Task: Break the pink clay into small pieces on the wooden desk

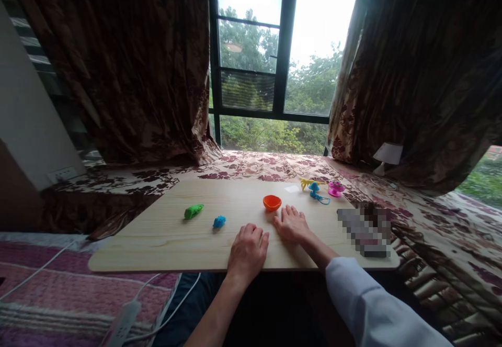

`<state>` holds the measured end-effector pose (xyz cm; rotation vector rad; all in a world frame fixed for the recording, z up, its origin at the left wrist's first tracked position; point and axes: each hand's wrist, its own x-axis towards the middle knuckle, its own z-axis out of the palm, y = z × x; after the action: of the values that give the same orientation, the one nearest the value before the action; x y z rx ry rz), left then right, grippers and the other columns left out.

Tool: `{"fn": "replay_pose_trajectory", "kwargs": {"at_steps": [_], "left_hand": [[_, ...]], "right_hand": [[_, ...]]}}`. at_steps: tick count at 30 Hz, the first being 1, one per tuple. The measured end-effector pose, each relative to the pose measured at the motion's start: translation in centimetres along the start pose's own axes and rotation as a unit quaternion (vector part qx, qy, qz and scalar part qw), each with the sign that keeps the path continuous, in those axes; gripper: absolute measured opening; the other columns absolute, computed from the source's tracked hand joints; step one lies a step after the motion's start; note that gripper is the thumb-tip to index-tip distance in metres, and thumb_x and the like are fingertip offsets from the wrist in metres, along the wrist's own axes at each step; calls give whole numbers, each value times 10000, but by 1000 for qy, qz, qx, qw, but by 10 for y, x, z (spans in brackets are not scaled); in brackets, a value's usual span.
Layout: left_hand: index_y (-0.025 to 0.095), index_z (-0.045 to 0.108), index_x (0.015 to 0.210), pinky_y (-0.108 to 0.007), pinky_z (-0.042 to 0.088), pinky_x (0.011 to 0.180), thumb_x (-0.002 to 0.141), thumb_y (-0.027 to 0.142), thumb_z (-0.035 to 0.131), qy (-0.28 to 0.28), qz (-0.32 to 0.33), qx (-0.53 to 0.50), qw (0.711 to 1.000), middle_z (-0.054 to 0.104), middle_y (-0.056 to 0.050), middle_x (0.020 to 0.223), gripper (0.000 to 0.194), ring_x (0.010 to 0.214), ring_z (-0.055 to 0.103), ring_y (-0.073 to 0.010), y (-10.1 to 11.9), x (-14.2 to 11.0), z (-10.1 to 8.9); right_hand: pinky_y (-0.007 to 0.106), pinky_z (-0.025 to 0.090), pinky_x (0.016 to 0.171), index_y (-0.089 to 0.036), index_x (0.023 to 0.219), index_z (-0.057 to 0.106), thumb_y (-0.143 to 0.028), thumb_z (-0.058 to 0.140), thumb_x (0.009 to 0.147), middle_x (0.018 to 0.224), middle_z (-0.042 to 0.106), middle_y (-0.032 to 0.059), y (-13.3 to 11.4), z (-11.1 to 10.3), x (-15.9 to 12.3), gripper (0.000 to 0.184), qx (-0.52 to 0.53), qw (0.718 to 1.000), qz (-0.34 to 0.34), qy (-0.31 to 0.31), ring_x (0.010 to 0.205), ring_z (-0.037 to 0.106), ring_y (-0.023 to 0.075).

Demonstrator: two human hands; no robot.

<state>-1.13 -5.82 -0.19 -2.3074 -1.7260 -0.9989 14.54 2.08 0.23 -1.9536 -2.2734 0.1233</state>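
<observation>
Both of my hands rest palm down on a light wooden board (164, 237). My left hand (248, 250) lies near the front edge with its fingers loosely curled and holds nothing. My right hand (291, 224) lies flat with fingers stretched out, its fingertips just short of a small orange bowl (272, 202). A green toy (193, 211) and a small blue toy (219, 221) lie to the left of my hands. A yellow toy (307, 182), a blue toy (315, 190) and a pink toy (335, 188) sit at the board's far right.
A blurred dark object (364, 229) lies at the board's right edge. A white power strip (122, 323) with cables lies on the striped bedding at lower left. A small white lamp (386, 156) stands by the right curtain. Window and patterned curtains are behind.
</observation>
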Motion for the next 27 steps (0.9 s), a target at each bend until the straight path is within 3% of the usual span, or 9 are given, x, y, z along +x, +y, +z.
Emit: {"fn": "replay_pose_trajectory", "kwargs": {"at_steps": [2,4,9,12,14,17,21,24,27], "left_hand": [[208,549,819,-328,374,815,882,338,306,1,-1,2,1000,518,-48,885,283,892,466,-179,-1,0,0],[209,550,813,-326,374,814,880,339,312,2,-1,1,1000,522,-47,885,278,890,467,-179,-1,0,-1],[203,550,805,-333,372,823,879,341,315,2,-2,-9,1000,523,-53,879,283,899,465,-184,1,-1,-1],[200,551,813,-337,369,830,879,342,314,3,-2,-13,1000,523,-57,891,284,909,464,-186,2,-1,-1],[201,554,818,-338,369,833,878,341,317,3,-3,-12,1000,523,-59,897,282,914,463,-187,2,-1,0],[204,559,822,-336,371,831,876,340,324,1,-2,-6,1000,526,-58,903,277,910,464,-186,3,0,0],[207,564,833,-335,375,826,877,341,322,-2,-5,2,1000,526,-58,898,281,909,467,-186,2,1,0],[210,564,831,-330,375,828,878,344,317,-3,-6,4,1000,526,-55,899,286,911,469,-184,2,0,-1],[209,563,812,-326,373,828,878,346,316,-2,-8,2,1000,526,-53,895,290,908,469,-182,2,0,-2]], "right_hand": [[485,113,1010,-79,1363,240,-524,153,880,1431,179,174,-2,-1,6,663,0,1000,3,-3,1312,134,274],[479,85,1019,-88,1367,233,-529,157,878,1438,168,161,-3,-1,-7,663,-3,1000,-7,-2,1318,109,266],[352,45,1058,-174,1387,207,-571,166,867,1455,158,43,3,-1,-85,656,-8,997,-73,-15,1334,63,174],[329,34,1061,-182,1399,153,-565,161,873,1463,109,24,5,-3,-109,651,-6,995,-99,-15,1336,41,163],[345,33,1057,-161,1394,178,-538,175,882,1460,126,49,3,-3,-99,636,-11,997,-79,-16,1335,47,184],[383,44,1046,-122,1371,247,-506,198,890,1449,162,105,-2,-3,-58,618,-13,999,-39,-16,1328,78,227],[434,86,1023,-60,1365,225,-480,153,904,1433,171,175,-7,-3,-9,628,-8,1000,-6,-7,1313,114,265],[446,80,1026,-68,1363,235,-498,165,895,1433,176,171,-7,-3,-8,639,-10,1000,-9,-4,1314,111,268],[420,42,1042,-111,1360,266,-525,188,882,1438,195,126,-4,-2,-40,637,-16,999,-33,-3,1324,90,239]]}}
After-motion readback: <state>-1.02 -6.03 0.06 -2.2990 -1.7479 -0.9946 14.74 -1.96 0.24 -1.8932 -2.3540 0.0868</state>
